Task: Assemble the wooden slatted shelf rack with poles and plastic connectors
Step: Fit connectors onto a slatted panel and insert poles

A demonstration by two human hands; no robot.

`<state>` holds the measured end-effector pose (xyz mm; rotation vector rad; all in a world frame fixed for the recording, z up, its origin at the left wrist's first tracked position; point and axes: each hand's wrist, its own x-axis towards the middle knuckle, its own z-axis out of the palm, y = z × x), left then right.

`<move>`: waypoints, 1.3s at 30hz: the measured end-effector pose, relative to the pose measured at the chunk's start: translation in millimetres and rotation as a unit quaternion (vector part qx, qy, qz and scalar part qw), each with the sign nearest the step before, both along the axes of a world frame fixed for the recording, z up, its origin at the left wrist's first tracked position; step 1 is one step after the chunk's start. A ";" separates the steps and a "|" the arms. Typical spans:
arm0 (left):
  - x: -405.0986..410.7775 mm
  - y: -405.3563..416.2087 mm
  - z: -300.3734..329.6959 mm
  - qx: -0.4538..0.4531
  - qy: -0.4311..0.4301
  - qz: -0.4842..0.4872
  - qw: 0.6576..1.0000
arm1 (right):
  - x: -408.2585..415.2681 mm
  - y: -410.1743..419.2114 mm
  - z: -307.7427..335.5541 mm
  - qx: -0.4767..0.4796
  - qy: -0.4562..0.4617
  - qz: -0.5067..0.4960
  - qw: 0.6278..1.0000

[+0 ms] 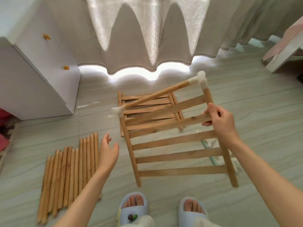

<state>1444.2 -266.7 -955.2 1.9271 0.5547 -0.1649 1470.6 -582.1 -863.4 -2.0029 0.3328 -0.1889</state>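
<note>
Pale green tiles (pixel 246 99) cover the floor, bounded by a white cabinet (pixel 32 79) and a long curtain (pixel 147 38). One slatted shelf (pixel 177 154) is held tilted above the floor, pinched at its right rail by the right hand (pixel 219 118); two white connectors (pixel 200 79) join a pole (pixel 157 95) to its far end. A second shelf (pixel 147 104) lies flat beneath. About fifteen poles (pixel 70 174) lie side by side at the left. The left hand (pixel 108 153) hovers above them, fingers relaxed, grasping nothing.

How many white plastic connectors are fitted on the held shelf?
2: one connector at the far right corner, one connector at the far left corner, joined by a pole. The near rail ends are bare.
</note>
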 end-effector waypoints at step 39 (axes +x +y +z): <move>-82.4 0.5 -69.2 0.057 0.150 -0.092 0.983 | -42.6 -9.3 -201.5 0.007 0.343 -0.001 0.939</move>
